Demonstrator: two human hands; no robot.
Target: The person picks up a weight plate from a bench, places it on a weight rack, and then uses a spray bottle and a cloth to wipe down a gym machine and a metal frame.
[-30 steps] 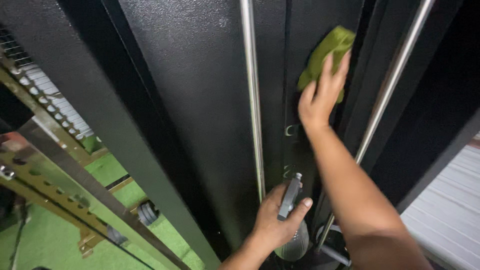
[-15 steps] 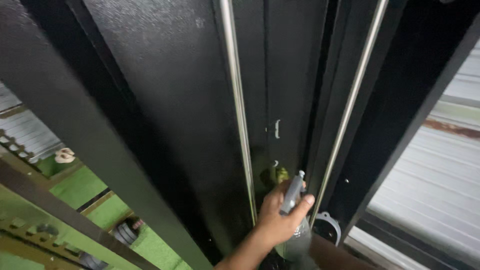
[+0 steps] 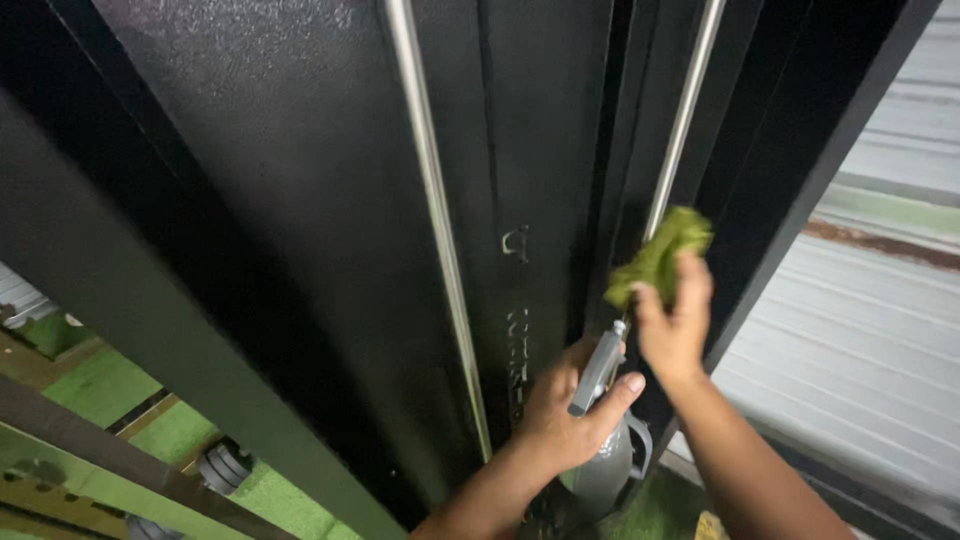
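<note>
The person stands close against a tall black metal frame (image 3: 300, 200) with a pebbled finish, which carries two polished steel guide rods.

Right hand (image 3: 672, 325): fingers clenched around a bunched green cloth (image 3: 662, 255). The cloth is pressed against the right-hand guide rod (image 3: 680, 130), low on its visible length, at the edge of the black upright beside it. The contact looks like wiping, though the frame does not show the direction of travel.

Left hand (image 3: 565, 415): fingers wrapped around a grey spray bottle (image 3: 600, 450), held upright and low against the frame, with the thumb lying along the neck below the trigger head. The nozzle points up towards the cloth. No spray or mist is visible.

Progress, as a judgement only: the work appears to be under way, not finished. The rod above the cloth shines evenly, but I cannot tell cleaned metal from untouched metal at this sharpness. The left-hand guide rod (image 3: 430, 230) and the broad black panel show pale speckling near the top that could be dust or just texture. The foot of the frame, where a grey fitting sits behind the bottle, is hidden.

Surroundings: green turf floor (image 3: 100, 385) lower left, with an olive perforated rail (image 3: 60, 480) and a corrugated pale wall (image 3: 860, 340) at right.
</note>
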